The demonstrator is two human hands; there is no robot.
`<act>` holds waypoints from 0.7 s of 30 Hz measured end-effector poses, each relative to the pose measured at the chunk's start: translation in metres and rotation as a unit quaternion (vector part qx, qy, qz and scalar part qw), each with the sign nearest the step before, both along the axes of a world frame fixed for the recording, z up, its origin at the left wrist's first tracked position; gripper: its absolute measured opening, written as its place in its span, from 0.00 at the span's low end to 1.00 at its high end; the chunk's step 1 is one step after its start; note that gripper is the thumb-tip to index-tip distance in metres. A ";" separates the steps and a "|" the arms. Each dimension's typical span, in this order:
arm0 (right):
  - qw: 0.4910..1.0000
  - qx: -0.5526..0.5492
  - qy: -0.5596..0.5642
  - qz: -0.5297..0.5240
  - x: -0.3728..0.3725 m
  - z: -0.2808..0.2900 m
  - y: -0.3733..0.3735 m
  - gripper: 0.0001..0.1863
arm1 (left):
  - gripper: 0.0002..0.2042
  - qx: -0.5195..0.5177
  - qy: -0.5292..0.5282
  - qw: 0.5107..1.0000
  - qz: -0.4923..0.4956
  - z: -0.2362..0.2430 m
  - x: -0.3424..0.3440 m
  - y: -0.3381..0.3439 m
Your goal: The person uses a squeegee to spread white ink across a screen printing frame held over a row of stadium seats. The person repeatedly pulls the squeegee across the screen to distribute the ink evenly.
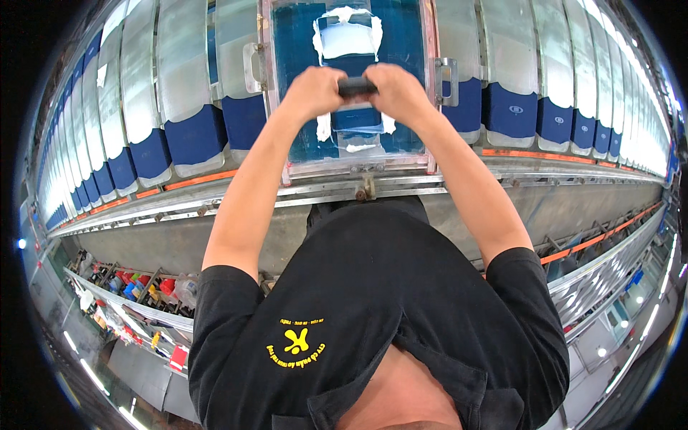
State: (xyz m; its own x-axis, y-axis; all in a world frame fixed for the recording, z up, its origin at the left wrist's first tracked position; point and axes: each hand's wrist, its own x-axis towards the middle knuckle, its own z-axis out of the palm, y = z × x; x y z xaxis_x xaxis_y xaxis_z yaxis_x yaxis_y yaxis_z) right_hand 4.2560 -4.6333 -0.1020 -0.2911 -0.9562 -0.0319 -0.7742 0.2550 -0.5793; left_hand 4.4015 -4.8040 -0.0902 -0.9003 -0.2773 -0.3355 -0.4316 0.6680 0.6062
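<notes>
Both my hands grip the dark handle of a squeegee, held crosswise over a blue printing screen. My left hand is closed round the left end, and my right hand round the right end. The squeegee's blade is mostly hidden beneath the hands. Thick white ink outlines a pale window in the mesh beyond the handle, with smaller white smears on the near side. Around the mesh runs a pinkish, worn frame with a metal bracket handle on its right and another on its left.
Long rows of pale boards carrying navy fabric pieces stretch to the left and right. A metal rail with orange strips edges the table in front of me. Behind, at lower left, a rack holds several colourful containers.
</notes>
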 end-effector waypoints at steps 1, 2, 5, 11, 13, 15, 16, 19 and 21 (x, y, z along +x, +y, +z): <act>0.999 -0.044 0.022 -0.015 -0.005 -0.001 -0.007 0.13 | 0.17 -0.017 0.025 0.999 0.018 0.002 -0.007 -0.004; 0.995 -0.089 0.045 -0.030 -0.005 -0.001 -0.011 0.11 | 0.15 -0.034 0.049 0.998 0.037 0.002 -0.011 -0.005; 0.991 -0.117 0.059 -0.036 0.025 -0.012 0.011 0.12 | 0.10 -0.057 0.095 0.993 0.049 -0.016 0.019 0.027; 0.992 -0.069 -0.100 -0.039 0.048 -0.004 0.066 0.13 | 0.13 0.027 -0.005 0.999 0.016 -0.007 0.058 0.063; 0.975 -0.146 -0.111 -0.123 0.019 0.003 0.063 0.14 | 0.15 0.053 -0.061 0.997 0.016 0.015 0.049 0.052; 0.944 -0.207 0.061 -0.249 -0.035 -0.016 0.065 0.18 | 0.17 0.043 -0.027 0.998 0.028 0.016 0.039 0.035; 0.922 -0.200 0.102 -0.315 -0.060 -0.027 0.072 0.19 | 0.17 0.027 -0.032 0.999 0.016 0.027 0.028 0.028; 0.881 -0.114 -0.062 -0.454 -0.100 -0.071 0.083 0.23 | 0.15 0.003 0.009 0.999 0.038 0.029 0.011 0.021; 0.827 -0.109 -0.298 -0.464 -0.106 -0.096 0.088 0.24 | 0.17 -0.002 0.062 0.997 0.050 0.004 0.022 0.031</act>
